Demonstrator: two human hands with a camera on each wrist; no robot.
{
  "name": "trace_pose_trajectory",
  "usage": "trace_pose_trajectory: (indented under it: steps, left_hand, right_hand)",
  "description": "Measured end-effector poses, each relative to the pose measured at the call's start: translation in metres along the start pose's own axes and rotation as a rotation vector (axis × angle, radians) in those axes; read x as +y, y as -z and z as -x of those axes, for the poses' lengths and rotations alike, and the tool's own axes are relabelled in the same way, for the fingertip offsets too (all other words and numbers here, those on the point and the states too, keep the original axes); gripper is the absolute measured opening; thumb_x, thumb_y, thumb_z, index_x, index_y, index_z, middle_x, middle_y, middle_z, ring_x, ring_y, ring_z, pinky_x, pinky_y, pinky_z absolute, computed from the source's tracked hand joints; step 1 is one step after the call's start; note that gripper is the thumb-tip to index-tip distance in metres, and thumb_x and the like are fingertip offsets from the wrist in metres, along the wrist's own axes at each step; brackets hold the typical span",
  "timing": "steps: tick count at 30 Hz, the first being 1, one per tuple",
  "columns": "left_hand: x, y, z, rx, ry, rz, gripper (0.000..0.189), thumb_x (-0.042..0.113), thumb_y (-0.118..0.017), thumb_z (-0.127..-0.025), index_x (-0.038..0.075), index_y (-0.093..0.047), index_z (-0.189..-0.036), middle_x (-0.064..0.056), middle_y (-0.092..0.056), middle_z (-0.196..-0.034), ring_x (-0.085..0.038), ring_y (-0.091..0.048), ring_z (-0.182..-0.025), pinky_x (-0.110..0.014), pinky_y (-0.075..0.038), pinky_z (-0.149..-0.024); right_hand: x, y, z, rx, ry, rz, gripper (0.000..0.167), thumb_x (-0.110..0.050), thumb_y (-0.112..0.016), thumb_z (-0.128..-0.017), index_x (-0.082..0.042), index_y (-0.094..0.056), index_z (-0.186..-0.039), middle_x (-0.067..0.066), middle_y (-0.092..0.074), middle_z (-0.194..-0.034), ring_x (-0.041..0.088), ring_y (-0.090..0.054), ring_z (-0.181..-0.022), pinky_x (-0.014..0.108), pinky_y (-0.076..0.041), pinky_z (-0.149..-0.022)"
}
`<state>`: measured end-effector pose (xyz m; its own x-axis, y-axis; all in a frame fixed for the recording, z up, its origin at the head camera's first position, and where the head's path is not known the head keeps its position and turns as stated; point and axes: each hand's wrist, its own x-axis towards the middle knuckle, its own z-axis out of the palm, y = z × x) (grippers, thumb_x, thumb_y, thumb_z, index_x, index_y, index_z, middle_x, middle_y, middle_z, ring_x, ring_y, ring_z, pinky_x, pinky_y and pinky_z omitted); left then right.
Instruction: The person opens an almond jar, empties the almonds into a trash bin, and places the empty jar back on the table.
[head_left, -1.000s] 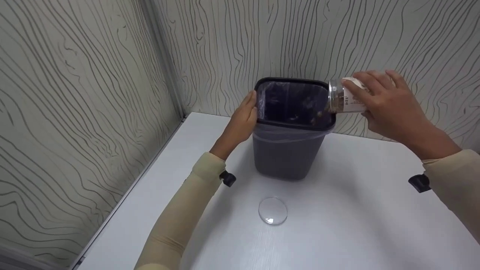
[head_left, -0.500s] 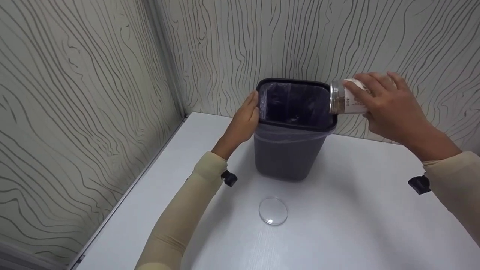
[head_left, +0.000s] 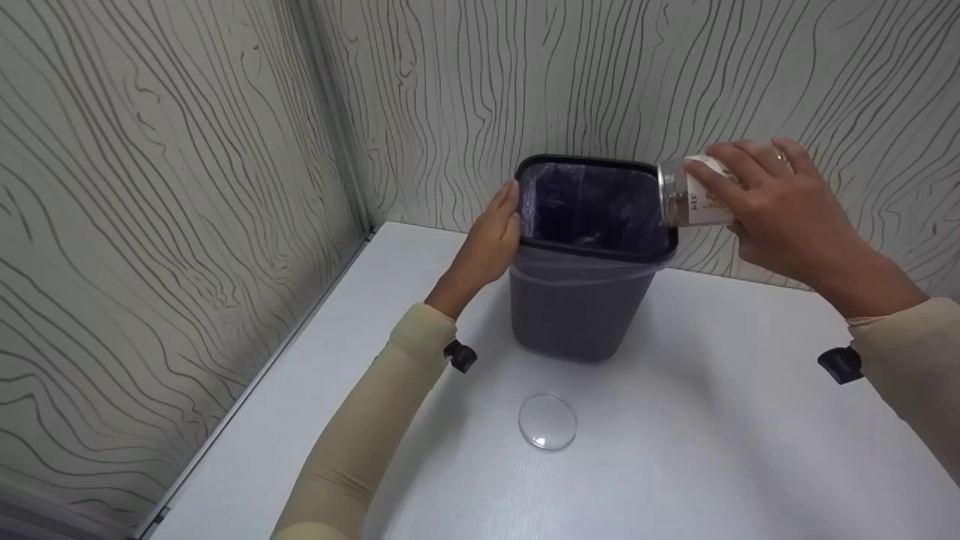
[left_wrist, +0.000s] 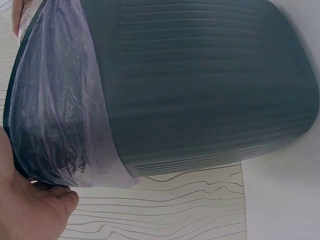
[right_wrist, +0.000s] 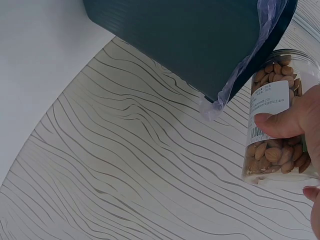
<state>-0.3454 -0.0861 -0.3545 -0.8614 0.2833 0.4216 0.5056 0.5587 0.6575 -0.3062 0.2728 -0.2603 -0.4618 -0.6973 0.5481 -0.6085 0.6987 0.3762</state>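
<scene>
A dark trash bin (head_left: 577,315) lined with a clear plastic bag (left_wrist: 60,100) stands on the white table. My left hand (head_left: 487,244) holds the bin at the left side of its rim, fingers curled below the edge in the left wrist view. My right hand (head_left: 780,214) grips a clear plastic jar (head_left: 679,195) of almonds with a white label. The jar lies on its side in the air, its mouth right at the bin's right rim. Many almonds (right_wrist: 273,155) are inside it, in the right wrist view. A round clear lid (head_left: 547,421) lies in front of the bin.
The white table (head_left: 720,420) meets a wall (head_left: 480,82) with a wood-grain pattern behind the bin. A second patterned wall (head_left: 150,225) runs along the left side.
Almonds seen dropping from the jar into the bin a second ago no longer show in the bin's opening. Both hands and the jar keep almost the same place.
</scene>
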Motion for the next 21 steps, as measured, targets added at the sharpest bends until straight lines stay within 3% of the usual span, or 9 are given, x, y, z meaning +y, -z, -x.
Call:
trace_pose_trajectory:
  steps: [21]
  left_hand:
    - [0.0015, -0.002, -0.0002, 0.015, -0.006, 0.017, 0.056, 0.02, -0.025, -0.108, -0.001, -0.02, -0.16, -0.011, -0.014, -0.169, -0.02, -0.013, -0.155, -0.027, -0.012, -0.123]
  right_hand:
    - [-0.0029, 0.0028, -0.0042, -0.038, 0.004, 0.014, 0.105, 0.02, -0.077, -0.056, -0.013, -0.046, -0.151, 0.023, -0.049, -0.143, 0.047, -0.045, -0.13, 0.065, -0.025, -0.115]
